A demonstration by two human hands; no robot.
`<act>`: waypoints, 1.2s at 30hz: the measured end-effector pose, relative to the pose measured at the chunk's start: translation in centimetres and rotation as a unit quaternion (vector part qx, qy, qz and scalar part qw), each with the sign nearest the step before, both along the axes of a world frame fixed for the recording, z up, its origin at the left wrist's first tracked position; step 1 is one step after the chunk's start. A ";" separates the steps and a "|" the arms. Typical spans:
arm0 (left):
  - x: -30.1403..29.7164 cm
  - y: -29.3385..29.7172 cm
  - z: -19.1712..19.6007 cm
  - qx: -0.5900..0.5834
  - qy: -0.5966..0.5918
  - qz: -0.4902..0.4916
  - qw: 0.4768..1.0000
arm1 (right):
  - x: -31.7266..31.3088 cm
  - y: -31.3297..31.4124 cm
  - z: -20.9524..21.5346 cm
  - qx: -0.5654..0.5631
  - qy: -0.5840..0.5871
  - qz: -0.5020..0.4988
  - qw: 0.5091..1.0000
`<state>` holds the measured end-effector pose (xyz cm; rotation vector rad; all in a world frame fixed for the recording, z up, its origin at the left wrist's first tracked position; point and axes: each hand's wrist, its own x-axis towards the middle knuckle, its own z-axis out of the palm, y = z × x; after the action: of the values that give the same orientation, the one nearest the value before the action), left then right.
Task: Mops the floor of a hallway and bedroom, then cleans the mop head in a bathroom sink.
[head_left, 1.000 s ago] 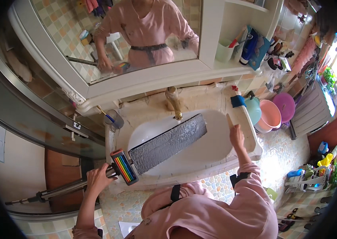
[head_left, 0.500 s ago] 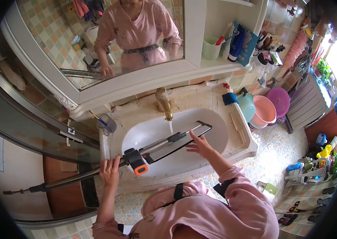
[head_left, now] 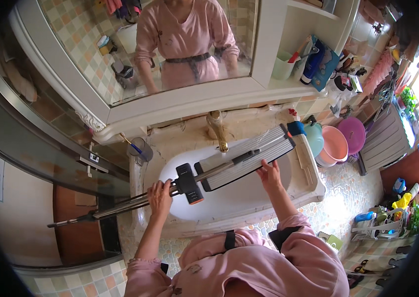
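I hold a flat mop over a white washbasin (head_left: 249,198). My left hand (head_left: 159,196) grips the mop's metal handle (head_left: 115,209) just left of its black sliding collar (head_left: 188,183). The grey ribbed back of the mop head (head_left: 249,158) faces up and stretches across the basin under the brass tap (head_left: 218,129). My right hand (head_left: 269,173) holds the near long edge of the mop head, towards its right end.
A wall mirror (head_left: 170,44) above shows my reflection. A cup with a toothbrush (head_left: 140,147) stands at the basin's left. Shelves with bottles and cups (head_left: 308,59) sit upper right. Pink basins (head_left: 340,138) and a teal jug (head_left: 312,136) lie right of the sink.
The mop head has turned over: its grey cloth side showed a second ago, then it stood on edge, now its ribbed back is up. My right hand moved from the basin's right rim to the head.
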<state>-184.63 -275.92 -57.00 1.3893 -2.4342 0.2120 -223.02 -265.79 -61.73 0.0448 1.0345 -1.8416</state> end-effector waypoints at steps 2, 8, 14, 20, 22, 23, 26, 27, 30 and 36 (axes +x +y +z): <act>-1.8 -0.7 -0.5 0.008 0.017 -0.018 1.000 | -1.3 -0.3 0.5 -0.009 0.011 -0.016 1.000; -4.8 -2.4 -0.8 0.070 0.075 -0.016 0.995 | -3.1 -1.1 2.5 -0.036 0.045 -0.035 0.998; -3.5 -3.4 -0.1 0.046 0.094 -0.016 0.994 | -2.8 -0.9 4.0 0.070 0.110 0.060 0.990; 3.9 -2.5 4.1 0.056 0.105 -0.006 0.993 | -1.0 -0.9 6.0 0.193 0.235 0.344 0.888; 7.1 -1.9 5.9 0.063 0.072 0.022 0.995 | 0.1 -2.0 7.4 0.204 0.259 0.377 0.866; 8.5 -2.1 6.1 0.036 0.066 0.019 0.997 | 0.2 -2.4 7.4 0.172 0.328 0.344 0.863; 11.6 -1.4 9.0 0.025 0.039 0.022 0.999 | 1.0 -5.4 8.4 0.070 0.499 0.220 0.835; 12.5 -0.9 10.0 0.022 0.015 0.041 0.999 | 2.2 -6.9 10.2 0.061 0.578 0.177 0.794; 14.8 0.3 12.2 0.051 -0.010 0.067 0.996 | 5.7 -10.7 14.0 0.007 0.663 0.125 0.738; 15.2 2.0 15.6 0.074 -0.010 0.079 0.994 | 7.9 -14.7 12.5 0.001 0.777 0.092 0.623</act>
<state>-169.45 -273.93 -41.44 1.6528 -2.4002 0.0829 -215.09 -280.53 -49.26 -1.8831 1.9871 -1.3482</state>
